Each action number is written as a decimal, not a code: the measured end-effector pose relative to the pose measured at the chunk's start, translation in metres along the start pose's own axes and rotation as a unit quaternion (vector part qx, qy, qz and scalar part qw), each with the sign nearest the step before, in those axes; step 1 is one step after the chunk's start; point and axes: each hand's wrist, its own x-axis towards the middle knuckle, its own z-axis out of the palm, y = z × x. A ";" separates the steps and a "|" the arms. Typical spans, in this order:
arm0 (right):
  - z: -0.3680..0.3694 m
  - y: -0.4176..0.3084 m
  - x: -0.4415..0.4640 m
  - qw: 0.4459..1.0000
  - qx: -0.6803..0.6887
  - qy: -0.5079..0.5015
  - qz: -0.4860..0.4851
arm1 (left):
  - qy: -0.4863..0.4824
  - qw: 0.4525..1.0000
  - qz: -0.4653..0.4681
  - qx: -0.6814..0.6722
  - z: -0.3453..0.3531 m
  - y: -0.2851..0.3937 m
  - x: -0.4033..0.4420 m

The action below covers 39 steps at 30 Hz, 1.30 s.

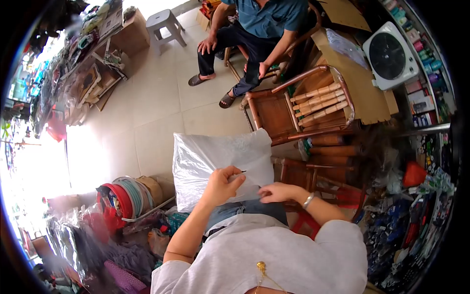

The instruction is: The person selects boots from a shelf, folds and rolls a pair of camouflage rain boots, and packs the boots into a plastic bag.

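Observation:
A white, crinkled plastic bag (210, 152), flat and pillow-like, lies across my lap over my jeans. Above it my left hand (223, 185) is closed, thumb and forefinger pinched together. A small thin dark piece (243, 171) pokes out at its fingertips; what kind of thing it is I cannot make out. My right hand (280, 193), with a silver bangle at the wrist, is by the bag's right edge. Its fingers are curled closed, and whatever they hold, if anything, is hidden.
A person (254, 44) sits opposite with hands on the knees. Bamboo chairs (298, 110) stand to the right, near a white box fan (390, 56) on cardboard. A grey stool (165, 24) is at the back. Coiled hose (134, 196) and bagged goods crowd the left.

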 end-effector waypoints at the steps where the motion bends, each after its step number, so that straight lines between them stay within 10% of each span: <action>1: -0.001 -0.005 0.017 0.999 0.020 0.014 -0.029 | 0.021 0.999 -0.014 -0.022 -0.004 0.003 0.007; 8: -0.024 -0.011 0.067 0.989 0.090 -0.084 -0.078 | 0.108 0.992 -0.035 -0.057 -0.017 0.009 0.047; 20: -0.027 0.091 0.115 0.923 -0.329 0.195 0.027 | 0.111 0.975 -0.047 -0.186 -0.041 0.015 0.097; 33: -0.095 -0.118 0.109 0.853 -0.177 0.384 -0.307 | 0.044 0.997 -0.013 -0.061 -0.055 -0.044 0.121; 39: -0.070 -0.106 0.103 0.941 -0.208 0.232 -0.130 | -0.135 0.986 -0.025 -0.095 -0.048 -0.080 0.097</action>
